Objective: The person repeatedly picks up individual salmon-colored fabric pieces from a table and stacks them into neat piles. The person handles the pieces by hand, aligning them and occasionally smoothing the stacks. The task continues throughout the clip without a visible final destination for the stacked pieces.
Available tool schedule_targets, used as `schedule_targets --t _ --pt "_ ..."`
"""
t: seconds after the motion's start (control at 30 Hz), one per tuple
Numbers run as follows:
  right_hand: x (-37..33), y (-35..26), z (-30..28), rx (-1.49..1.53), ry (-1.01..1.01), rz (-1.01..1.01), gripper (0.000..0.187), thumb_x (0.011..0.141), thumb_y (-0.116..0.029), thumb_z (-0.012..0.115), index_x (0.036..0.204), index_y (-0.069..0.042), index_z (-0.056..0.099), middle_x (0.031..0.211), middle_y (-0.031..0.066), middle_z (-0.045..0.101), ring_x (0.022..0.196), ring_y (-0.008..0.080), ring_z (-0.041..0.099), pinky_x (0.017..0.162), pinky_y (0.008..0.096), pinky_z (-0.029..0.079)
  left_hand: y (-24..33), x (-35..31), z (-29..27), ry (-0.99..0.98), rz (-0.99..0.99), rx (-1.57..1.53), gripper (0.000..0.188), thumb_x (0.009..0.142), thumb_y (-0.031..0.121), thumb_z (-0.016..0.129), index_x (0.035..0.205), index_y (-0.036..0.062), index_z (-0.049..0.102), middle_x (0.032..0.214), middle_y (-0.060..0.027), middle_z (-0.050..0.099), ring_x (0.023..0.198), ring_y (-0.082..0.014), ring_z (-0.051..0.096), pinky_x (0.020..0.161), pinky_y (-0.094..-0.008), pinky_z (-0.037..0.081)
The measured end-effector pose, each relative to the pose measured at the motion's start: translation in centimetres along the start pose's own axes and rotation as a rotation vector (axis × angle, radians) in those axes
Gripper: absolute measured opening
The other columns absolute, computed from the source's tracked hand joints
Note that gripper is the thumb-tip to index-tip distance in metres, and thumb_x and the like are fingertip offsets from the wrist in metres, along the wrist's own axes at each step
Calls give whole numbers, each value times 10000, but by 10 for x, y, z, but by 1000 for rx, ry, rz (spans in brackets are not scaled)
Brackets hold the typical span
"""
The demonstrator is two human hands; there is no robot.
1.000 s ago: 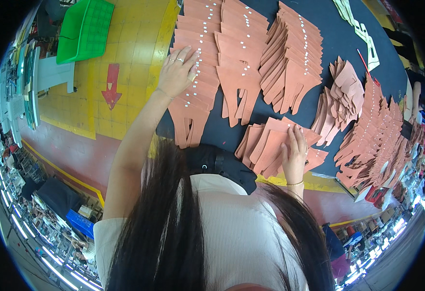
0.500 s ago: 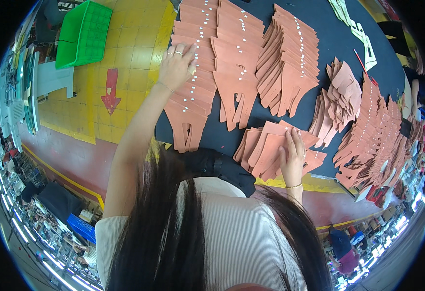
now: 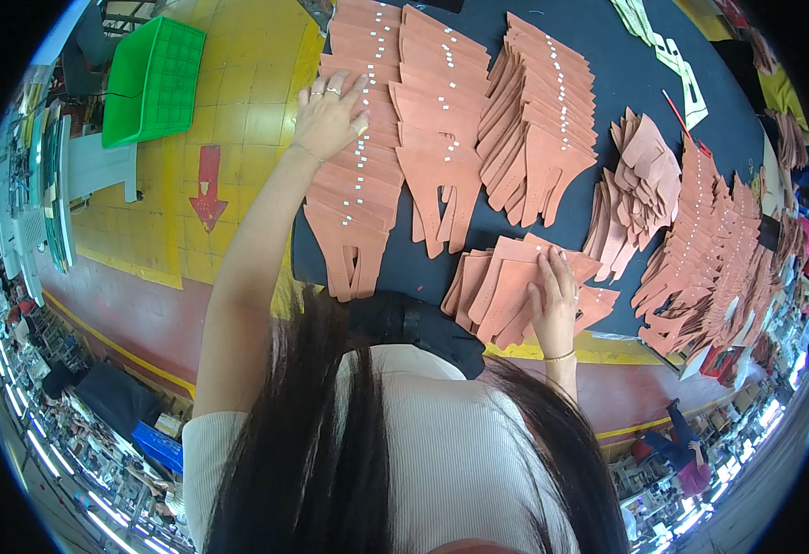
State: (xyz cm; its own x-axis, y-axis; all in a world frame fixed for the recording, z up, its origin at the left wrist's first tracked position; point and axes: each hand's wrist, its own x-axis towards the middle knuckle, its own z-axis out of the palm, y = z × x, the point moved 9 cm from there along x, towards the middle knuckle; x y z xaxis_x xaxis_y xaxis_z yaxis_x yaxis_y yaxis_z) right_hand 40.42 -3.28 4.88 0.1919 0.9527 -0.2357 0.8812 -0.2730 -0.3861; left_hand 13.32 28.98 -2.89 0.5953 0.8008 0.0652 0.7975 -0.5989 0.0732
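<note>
My left hand (image 3: pixel 332 117), a ring on a finger and something pale yellow on the thumb, lies over the leftmost column of overlapping brownish-pink cut pieces (image 3: pixel 353 185). Its fingers are apart, touching the pieces; small white labels run in a line down them. Closer to me on the right, my right hand (image 3: pixel 555 300) rests with outstretched fingers on a fanned stack of similar pieces (image 3: pixel 506 286) at the table's near edge. Between and beyond the hands lie a second labelled column (image 3: pixel 441 120) and a third, tighter one (image 3: pixel 543 111).
The dark table (image 3: pixel 626 55) also bears a pile of unlabelled pieces (image 3: pixel 644 175), more labelled rows (image 3: pixel 690 249) at right, a red pen (image 3: pixel 674 109) and pale strips (image 3: pixel 677 60). A green crate (image 3: pixel 155 83) stands left, beyond a floor arrow (image 3: pixel 208 189).
The view has shifted slightly, so the table and its pieces sit a little differently in the picture. Both hands keep their places on the pieces.
</note>
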Motion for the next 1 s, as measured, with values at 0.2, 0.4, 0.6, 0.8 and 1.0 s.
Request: schedule_targets --t 0.2,0.4,0.6,0.8,1.0 --pt "1 -1 -1 4 3 -4 565 851 -22 650 1400 -32 518 1487 159 451 1402 341 391 1147 470 300 -3 9 5 8 -7 10 556 874 367 601 1397 185 551 1360 -69 508 1234 -290 461 994 -474 353" --pt "1 1 0 12 3 2 561 848 -19 650 1393 -33 522 1489 160 450 1398 352 393 1146 476 298 -5 21 8 10 -8 33 538 885 360 586 1387 169 560 1382 -75 503 1257 -286 457 1003 -476 349" --pt "1 1 0 39 20 5 567 841 -25 656 1393 -37 524 1491 162 451 1392 355 399 1145 481 294 -7 34 10 7 -9 28 522 904 363 567 1385 160 564 1384 -78 503 1268 -288 456 1013 -481 350" --pt "1 -1 -1 26 23 11 567 842 -29 655 1395 -40 525 1487 159 455 1397 352 395 1146 480 292 -8 46 8 19 2 30 511 905 359 561 1369 144 576 1378 -85 513 1267 -293 460 1023 -489 353" --pt "1 0 0 32 26 7 585 845 -19 648 1413 -47 512 1487 160 458 1383 367 405 1146 469 296 -13 56 14 -57 -31 12 530 906 348 552 1399 152 545 1399 -91 499 1297 -298 439 1053 -481 340"
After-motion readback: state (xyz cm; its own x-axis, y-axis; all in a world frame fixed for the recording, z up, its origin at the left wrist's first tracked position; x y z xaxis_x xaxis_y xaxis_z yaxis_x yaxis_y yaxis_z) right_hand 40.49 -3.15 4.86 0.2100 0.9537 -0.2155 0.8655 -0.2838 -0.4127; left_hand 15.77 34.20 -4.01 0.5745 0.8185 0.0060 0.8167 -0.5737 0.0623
